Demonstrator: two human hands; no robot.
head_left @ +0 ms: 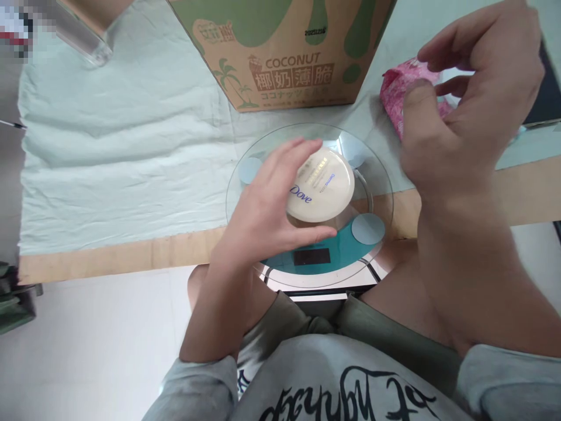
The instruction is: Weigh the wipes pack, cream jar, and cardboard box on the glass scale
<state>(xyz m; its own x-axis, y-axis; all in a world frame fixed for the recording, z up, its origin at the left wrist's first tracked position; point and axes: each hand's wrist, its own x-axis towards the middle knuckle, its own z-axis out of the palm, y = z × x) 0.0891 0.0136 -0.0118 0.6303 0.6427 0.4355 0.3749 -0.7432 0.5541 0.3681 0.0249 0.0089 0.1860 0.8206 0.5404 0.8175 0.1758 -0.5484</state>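
A round cream-coloured Dove tub point(326, 181) with a pale lid sits over the round glass scale point(239, 204). My left hand point(272, 204) is curved around the tub's left side, fingers along the far rim and thumb at the near side. Part of the lid is hidden under those fingers. My right hand point(464, 99) is raised at the upper right, its fingers bent and thumb apart from them, with nothing visible held. Behind it lies a pink patterned soft packet point(394, 96), partly covered by the hand; I cannot tell whether they touch.
A cardboard box point(293, 58) printed "COCONUT" stands behind the scale. The pale cloth point(123, 152) covers the table, with a bare wooden edge point(131, 251) in front. A clear container point(99, 52) is at the upper left, and a dark flat object point(546, 93) at the right.
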